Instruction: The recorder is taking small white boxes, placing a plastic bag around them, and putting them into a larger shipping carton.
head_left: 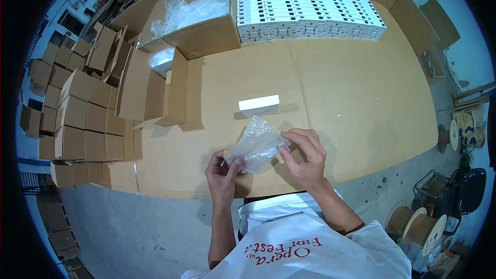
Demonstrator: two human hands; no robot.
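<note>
Between my two hands, above the cardboard-covered table, is a clear, crinkled plastic bag (257, 147). My left hand (221, 176) pinches its lower left edge between thumb and fingers. At the bag's right edge, my right hand (308, 161) has its thumb and fingertips closed on the plastic. A small orange-brown bit shows by the left fingertips; I cannot make out what it is. Just beyond the bag, a small white box (259, 106) rests on the table, apart from both hands.
Rows of stacked white boxes (305, 10) fill the far side. At the far left stand a large carton (214, 36) of clear plastic bags and an open smaller carton (175, 90) with a wrapped white box inside. Brown cartons (85, 119) are piled farther left. Cable spools (426, 232) stand right.
</note>
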